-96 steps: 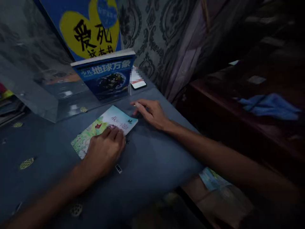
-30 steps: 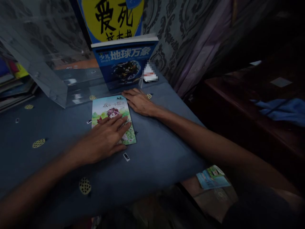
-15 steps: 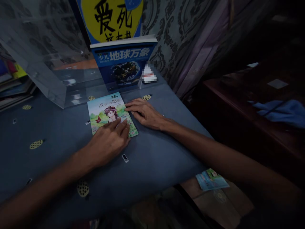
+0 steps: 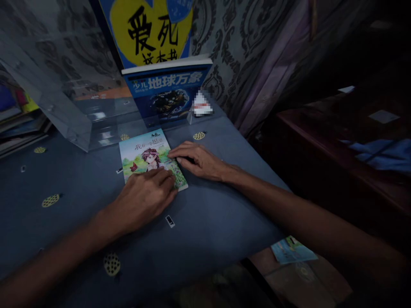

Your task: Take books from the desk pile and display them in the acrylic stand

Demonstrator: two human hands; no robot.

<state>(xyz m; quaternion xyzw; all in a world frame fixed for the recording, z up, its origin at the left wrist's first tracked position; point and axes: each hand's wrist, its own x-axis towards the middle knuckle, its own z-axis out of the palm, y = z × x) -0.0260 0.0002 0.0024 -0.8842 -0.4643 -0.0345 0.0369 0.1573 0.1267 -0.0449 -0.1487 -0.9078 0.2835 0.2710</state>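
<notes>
A thin paperback book (image 4: pixel 144 159) lies flat on the blue cloth, its pale cover showing a drawn figure, a red butterfly and green plants. Across its lower part rests my left hand (image 4: pixel 149 194), palm down, the fingers slightly bent on the cover and the thumb hidden. My right hand (image 4: pixel 197 160) lies at the book's right edge with fingers stretched out, their tips touching the cover's side. Behind it stands a blue book with a globe picture (image 4: pixel 170 102), leaning in a clear acrylic stand (image 4: pixel 77 132). Neither hand grips anything.
A taller yellow and blue book (image 4: pixel 150 30) rises behind the globe book. More books (image 4: pixel 22 115) are stacked at the left. The table's cloth (image 4: pixel 205 226) ends at the right and front. Below lies a colourful booklet (image 4: pixel 293 250). Blue fabric (image 4: pixel 379 154) is at the right.
The camera view has shifted slightly, so things sit lower in the picture. My left fingers have bent a little more on the cover. The right hand stays at the book's edge.
</notes>
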